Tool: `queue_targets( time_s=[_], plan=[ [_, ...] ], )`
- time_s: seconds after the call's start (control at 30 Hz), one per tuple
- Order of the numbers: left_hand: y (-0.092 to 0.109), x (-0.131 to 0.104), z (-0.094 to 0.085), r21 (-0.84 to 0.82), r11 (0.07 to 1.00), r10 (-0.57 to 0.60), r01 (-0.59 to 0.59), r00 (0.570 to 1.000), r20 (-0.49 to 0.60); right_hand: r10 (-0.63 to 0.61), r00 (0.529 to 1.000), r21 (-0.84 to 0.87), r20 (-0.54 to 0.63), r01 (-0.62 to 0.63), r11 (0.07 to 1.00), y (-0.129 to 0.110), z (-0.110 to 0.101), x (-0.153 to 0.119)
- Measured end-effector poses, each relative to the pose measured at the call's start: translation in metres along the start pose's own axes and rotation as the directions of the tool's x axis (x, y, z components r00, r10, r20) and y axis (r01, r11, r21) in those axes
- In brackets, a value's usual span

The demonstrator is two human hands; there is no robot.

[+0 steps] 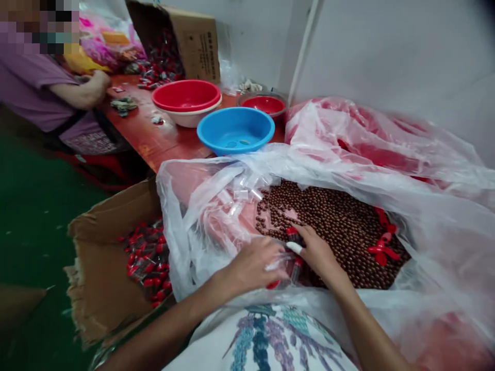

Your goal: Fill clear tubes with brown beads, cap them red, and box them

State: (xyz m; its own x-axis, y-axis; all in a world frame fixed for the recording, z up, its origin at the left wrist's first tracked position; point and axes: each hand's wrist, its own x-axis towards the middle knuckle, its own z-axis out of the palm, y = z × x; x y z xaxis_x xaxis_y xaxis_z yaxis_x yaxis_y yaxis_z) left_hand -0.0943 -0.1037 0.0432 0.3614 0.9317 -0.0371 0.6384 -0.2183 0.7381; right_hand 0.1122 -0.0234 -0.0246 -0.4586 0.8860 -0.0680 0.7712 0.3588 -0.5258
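— Nearest the lens, what shows?

— Patterned cloth [266, 337] at the bottom edge, with both forearms reaching out over it; the left hand [253, 265] is half curled, fingers bent down onto a small clear tube [281, 263], gripping it loosely; the right hand [317, 252] is curled too, thumb and fingers pinched round a second tube [294, 238] with a red cap.

— Which way do the tubes lie?

— The right one has its long axis running away from the camera, red cap at the far end over the beads [336, 232]; the left one lies roughly crosswise, towards the right hand; its ends are blurred, so I cannot tell which way it points.

— And how do they look?

— Short, slim, see-through plastic; red at the tip; both sit at the near edge of the brown beads, which fill an open clear bag [201, 206].

— Anything round about?

— A red bow [381, 247] on the beads at the right; a box [112, 268] of red-capped tubes to the left; a blue bowl [235, 129] and a red bowl [186, 95] on the desk [154, 139] beyond; another person's arm [77, 93] at the far left.
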Motion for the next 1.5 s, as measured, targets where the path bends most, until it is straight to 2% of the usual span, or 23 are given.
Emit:
queue_targets(
  time_s=[0.07, 0.13, 0.23, 0.3, 0.4, 0.47, 0.53, 0.6, 0.7, 0.8, 0.9, 1.0, 1.1, 1.17, 1.23, 1.27, 1.3, 1.33, 1.4, 1.43, 1.47, 1.5],
  plan=[
    [0.005, 0.006, 0.023, 0.142, 0.99, -0.001, -0.027, 0.981, 0.193, -0.034, 0.998, -0.049, 0.047, 0.036, 0.998, -0.005, 0.006, 0.002],
    [0.006, 0.009, 0.038, 0.197, 0.98, -0.038, -0.02, 0.957, 0.286, -0.048, 0.998, -0.031, 0.031, 0.049, 0.998, -0.004, 0.005, 0.002],
    [0.009, 0.016, 0.053, 0.2, 0.979, -0.084, 0.028, 0.956, 0.282, -0.023, 0.998, 0.106, -0.064, 0.029, 0.994, 0.006, -0.003, -0.009],
    [0.011, 0.021, 0.062, 0.2, 0.978, -0.106, 0.052, 0.957, 0.27, 0.03, 0.996, 0.241, -0.082, -0.009, 0.971, 0.015, -0.008, -0.023],
    [0.009, 0.03, 0.072, 0.154, 0.985, -0.111, 0.072, 0.958, 0.264, 0.146, 0.989, 0.453, -0.03, -0.116, 0.884, 0.024, -0.007, -0.046],
    [0.002, 0.035, 0.074, 0.045, 0.99, -0.141, 0.134, 0.96, 0.242, 0.221, 0.975, 0.597, -0.011, -0.171, 0.784, 0.026, -0.004, -0.058],
    [-0.006, 0.04, 0.073, -0.151, 0.961, -0.199, 0.231, 0.959, 0.203, 0.267, 0.963, 0.725, 0.029, -0.204, 0.658, 0.023, -0.001, -0.065],
    [-0.012, 0.043, 0.07, -0.401, 0.867, -0.248, 0.295, 0.954, 0.167, 0.275, 0.958, 0.811, 0.083, -0.225, 0.541, 0.017, 0.001, -0.067],
    [-0.013, 0.044, 0.063, -0.647, 0.702, -0.264, 0.298, 0.952, 0.152, 0.269, 0.959, 0.859, 0.09, -0.211, 0.465, 0.006, 0.003, -0.064],
    [-0.008, 0.041, 0.057, -0.731, 0.618, -0.246, 0.29, 0.954, 0.171, 0.237, 0.971, 0.817, -0.024, -0.118, 0.564, -0.005, 0.003, -0.061],
    [-0.007, 0.036, 0.053, -0.819, 0.494, -0.216, 0.292, 0.954, 0.209, 0.139, 0.984, 0.725, -0.114, -0.013, 0.688, -0.017, 0.001, -0.058],
    [-0.009, 0.032, 0.052, -0.854, 0.41, -0.215, 0.322, 0.943, 0.252, 0.033, 0.994, 0.696, -0.108, 0.052, 0.716, -0.027, -0.002, -0.059],
    [-0.01, 0.028, 0.046, -0.859, 0.411, -0.266, 0.305, 0.941, 0.207, -0.028, 0.994, 0.682, -0.101, 0.09, 0.726, -0.037, -0.003, -0.063],
    [-0.011, 0.021, 0.031, -0.872, 0.407, -0.309, 0.273, 0.939, 0.149, -0.025, 0.994, 0.675, -0.108, 0.092, 0.732, -0.04, -0.003, -0.066],
    [-0.015, 0.005, 0.001, -0.886, 0.411, -0.383, 0.212, 0.923, 0.043, 0.006, 0.993, 0.676, -0.116, 0.075, 0.733, -0.04, -0.001, -0.068],
    [-0.02, -0.007, -0.018, -0.884, 0.439, -0.447, 0.161, 0.892, -0.059, 0.026, 0.993, 0.681, -0.112, 0.057, 0.73, -0.038, 0.0, -0.068],
    [-0.027, -0.022, -0.041, -0.861, 0.493, -0.521, 0.124, 0.835, -0.178, 0.049, 0.994, 0.689, -0.102, 0.035, 0.724, -0.035, 0.002, -0.068],
    [-0.036, -0.038, -0.065, -0.82, 0.563, -0.587, 0.107, 0.75, -0.305, 0.072, 0.994, 0.702, -0.084, 0.007, 0.712, -0.032, 0.004, -0.068],
    [-0.06, -0.073, -0.113, -0.702, 0.695, -0.662, 0.155, 0.519, -0.541, 0.111, 0.993, 0.724, -0.036, -0.051, 0.688, -0.026, 0.007, -0.067],
    [-0.073, -0.09, -0.135, -0.638, 0.74, -0.665, 0.213, 0.378, -0.644, 0.124, 0.992, 0.729, -0.018, -0.072, 0.68, -0.024, 0.009, -0.066],
    [-0.086, -0.104, -0.153, -0.57, 0.769, -0.636, 0.29, 0.259, -0.727, 0.13, 0.991, 0.732, -0.005, -0.085, 0.676, -0.022, 0.01, -0.066],
    [-0.098, -0.116, -0.169, -0.495, 0.773, -0.601, 0.398, 0.209, -0.771, 0.129, 0.992, 0.731, 0.004, -0.091, 0.677, -0.022, 0.011, -0.065]
  ],
)
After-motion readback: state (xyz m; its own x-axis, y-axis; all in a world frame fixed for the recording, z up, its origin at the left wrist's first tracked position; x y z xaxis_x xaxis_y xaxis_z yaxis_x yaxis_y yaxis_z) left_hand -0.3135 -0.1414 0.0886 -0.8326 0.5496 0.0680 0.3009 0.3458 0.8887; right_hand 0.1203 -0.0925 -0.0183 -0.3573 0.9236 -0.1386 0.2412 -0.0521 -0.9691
